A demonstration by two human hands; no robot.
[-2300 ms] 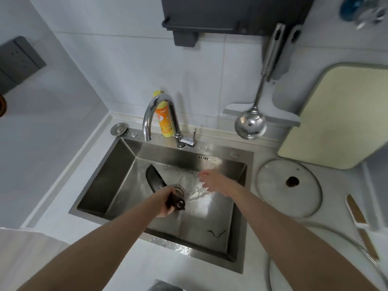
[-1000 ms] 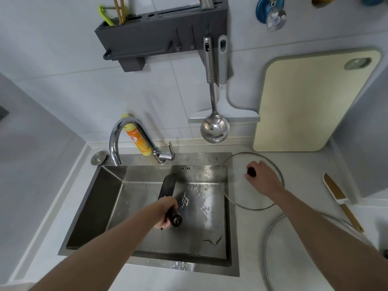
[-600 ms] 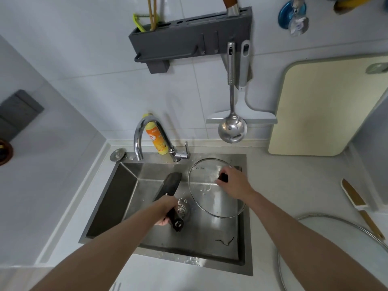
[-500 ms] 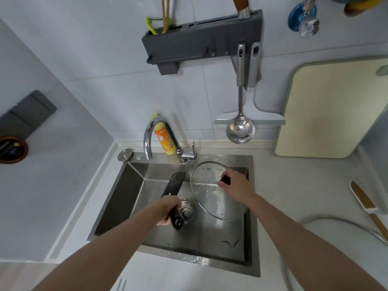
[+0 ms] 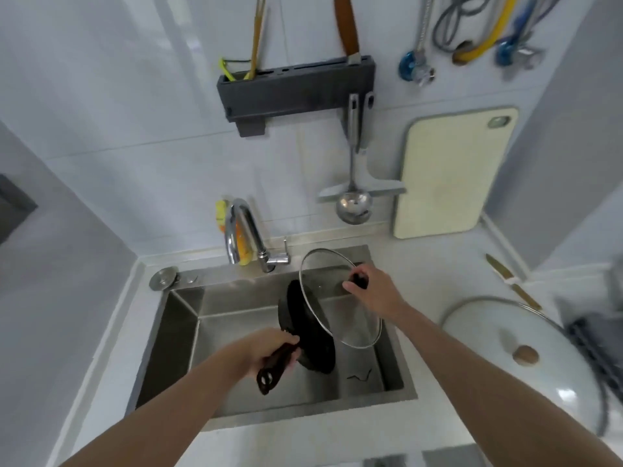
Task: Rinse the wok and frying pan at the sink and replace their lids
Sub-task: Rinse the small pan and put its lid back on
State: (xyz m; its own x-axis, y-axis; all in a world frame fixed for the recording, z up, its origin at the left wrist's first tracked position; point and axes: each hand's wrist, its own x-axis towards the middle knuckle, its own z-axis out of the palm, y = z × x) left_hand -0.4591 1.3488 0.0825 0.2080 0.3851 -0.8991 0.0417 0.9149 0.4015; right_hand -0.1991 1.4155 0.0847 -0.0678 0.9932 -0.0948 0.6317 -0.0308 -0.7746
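Holding the pan [image 5: 308, 326] tipped almost on edge over the sink [image 5: 188, 318], the left hand [image 5: 269, 348] is wrapped tight around its black handle, thumb on top, forearm reaching in from the lower left. Half a second ago the pan showed only as a thin dark edge; now its black inside faces right, toward the glass lid [image 5: 340, 298]. That lid lay flat on the counter a second ago, well right of the basin; the right hand [image 5: 374, 291] has since carried it across, and it now hangs tilted above the right half of the sink, its rim just overlapping the pan's rim from this angle. Whether the two touch I cannot tell. The right hand's fingers [image 5: 352, 279] are curled closed around the dark knob, wrist bent down, arm coming in from the lower right. No water can be seen running from the tap [image 5: 242, 230], so the rinse of the pan looks finished and the step in hand seems to be closing the lid onto it; the two tilts roughly match, which should help the rim seat. A bigger white lid [image 5: 505, 352] with a wooden knob rests on the counter to the right, probably the wok's; the wok itself is not visible, so that half of the job cannot be judged.
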